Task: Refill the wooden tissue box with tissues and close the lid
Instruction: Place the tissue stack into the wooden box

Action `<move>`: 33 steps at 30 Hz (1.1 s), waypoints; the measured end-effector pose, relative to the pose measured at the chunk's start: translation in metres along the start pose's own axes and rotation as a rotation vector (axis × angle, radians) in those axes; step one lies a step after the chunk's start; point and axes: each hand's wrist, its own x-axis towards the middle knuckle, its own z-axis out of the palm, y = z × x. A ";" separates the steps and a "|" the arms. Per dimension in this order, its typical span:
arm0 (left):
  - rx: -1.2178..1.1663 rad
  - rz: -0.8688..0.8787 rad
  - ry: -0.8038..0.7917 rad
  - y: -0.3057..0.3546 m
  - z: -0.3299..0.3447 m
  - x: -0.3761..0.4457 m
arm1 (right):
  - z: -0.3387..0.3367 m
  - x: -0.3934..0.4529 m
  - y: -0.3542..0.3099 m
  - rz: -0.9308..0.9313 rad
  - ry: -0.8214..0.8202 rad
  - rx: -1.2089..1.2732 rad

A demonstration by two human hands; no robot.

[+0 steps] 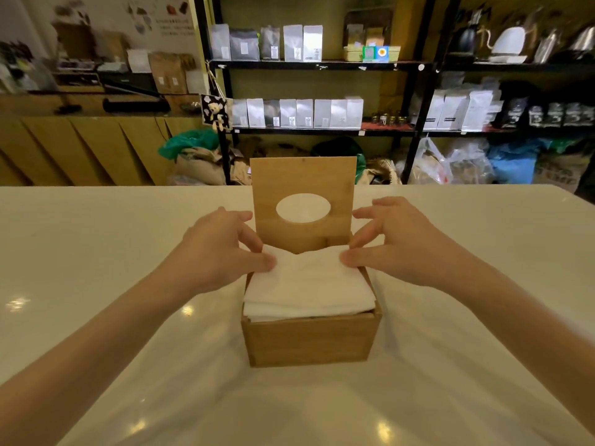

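Observation:
A square wooden tissue box (309,341) stands in the middle of the white table. Its hinged lid (304,175), with an oval hole, stands upright at the back. A stack of white tissues (307,291) fills the box and rises above its rim. My left hand (222,249) pinches the tissues' far left corner between thumb and fingers. My right hand (391,243) pinches the far right corner the same way, its other fingers spread.
The glossy white table (106,284) stretches wide on both sides and toward me. Beyond its far edge stand black shelves (322,66) with bags, jars and kettles, and a wooden counter (80,149) at the left.

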 end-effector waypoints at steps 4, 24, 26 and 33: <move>0.167 0.011 -0.071 0.007 0.005 0.008 | 0.005 0.006 -0.010 0.009 -0.025 -0.205; 0.623 0.040 -0.094 0.013 0.015 0.003 | 0.014 0.002 -0.020 -0.015 0.008 -0.383; 0.610 0.087 -0.028 0.010 0.012 -0.004 | 0.011 -0.003 -0.016 -0.062 0.051 -0.272; 0.462 -0.011 -0.313 0.000 0.016 0.003 | 0.016 0.006 -0.012 0.088 -0.381 -0.034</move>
